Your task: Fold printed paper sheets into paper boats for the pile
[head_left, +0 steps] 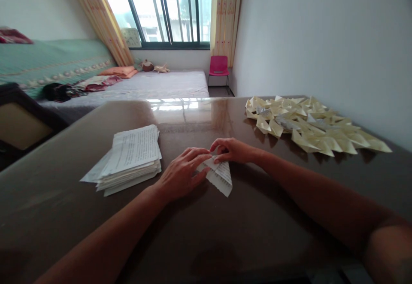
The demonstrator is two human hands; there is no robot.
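Observation:
A printed sheet of paper [220, 176], folded into a small pointed shape, lies on the brown table in front of me. My left hand [185, 170] holds its left side, with fingers over the top part and the thumb on the near face. From the right, my right hand [233, 150] pinches the upper edge with bent fingers. Both hands' fingertips nearly meet there and hide the paper's top. Left of my left hand sits a stack of printed sheets [133, 155], its edges uneven.
Many folded paper pieces [309, 125] lie in a group at the table's right, near the white wall. The glossy table [193, 241] reflects the window. Beyond it are a bed [180, 82], a pink chair [219, 66] and, at left, a dark wooden chair back [25, 119].

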